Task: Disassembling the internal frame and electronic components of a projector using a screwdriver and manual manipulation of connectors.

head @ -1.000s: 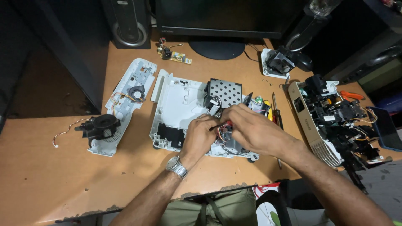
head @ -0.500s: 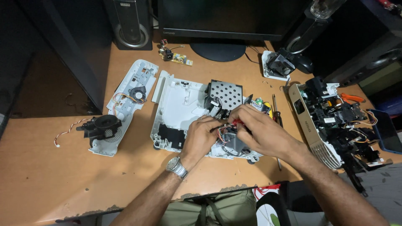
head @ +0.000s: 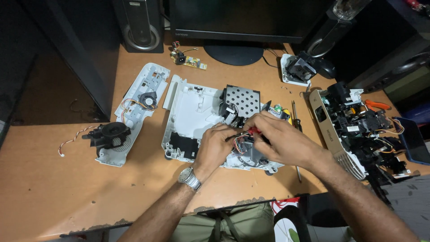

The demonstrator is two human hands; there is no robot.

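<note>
- White plastic housing lies opened, mid-desk, in front of the monitor stand; perforated metal shield sits at its back right corner.
- Left hand rests on the housing's front right part, fingers curled down onto a bundle of coloured wires; whether it actually pinches them, cannot tell.
- Right hand is just beside the left, nearly touching; fingers closed on a small red item, kind unclear.
- Metal wristwatch on the left wrist.
- Long white cover panel with a small fan lies left of the housing, apart from it.
- Black blower part sits at that panel's near end, a thin wire trailing left.
- Small green circuit board lies near the monitor stand, behind the housing.
- Screwdriver lies on the wooden desk just right of the hands.
- Second stripped device, full of black parts and wires, stands at the right edge, well apart from the hands.
- Orange-handled pliers lie behind it.
- Black speaker stands at the back left.
</note>
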